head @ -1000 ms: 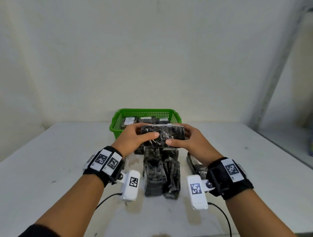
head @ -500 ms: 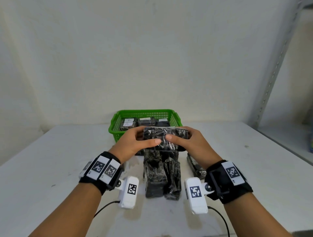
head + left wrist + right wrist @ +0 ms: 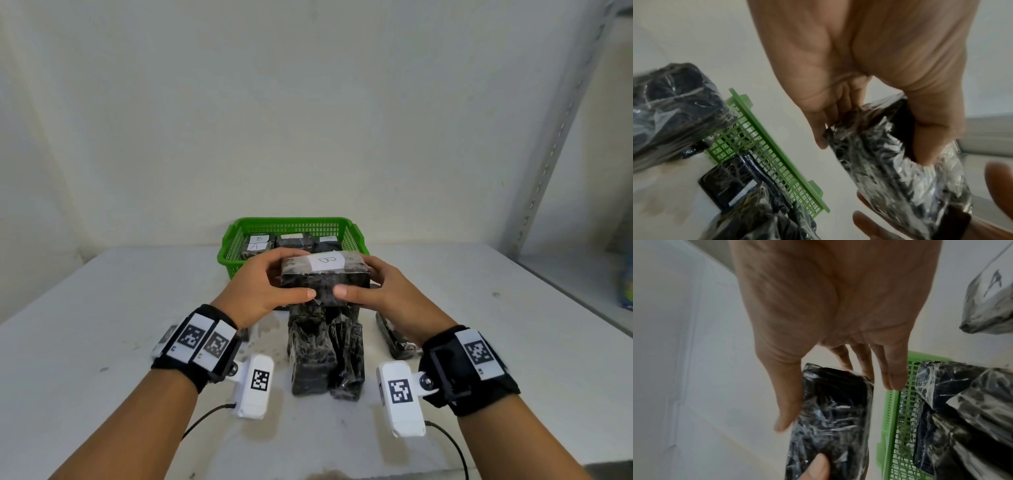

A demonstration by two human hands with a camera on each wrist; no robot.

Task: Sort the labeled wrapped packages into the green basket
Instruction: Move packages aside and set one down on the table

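- Black bricks in crinkled, glossy clear film, two packages on the table (image 3: 325,356) side by side at the near edge; another wrapped block (image 3: 394,337) just right of them, partly behind the right wrist
- held package (image 3: 323,282) same black block, rectangular, white paper label (image 3: 326,261) on top marked "B"; lifted above the table pile, just short of the basket
- left hand (image 3: 265,287) and right hand (image 3: 387,294) each clamp one end, thumbs on the near face, fingers curled over the far side
- green basket (image 3: 228,251), perforated plastic grid, beyond the hands; wrapped blocks inside, labels "B" and "A" legible
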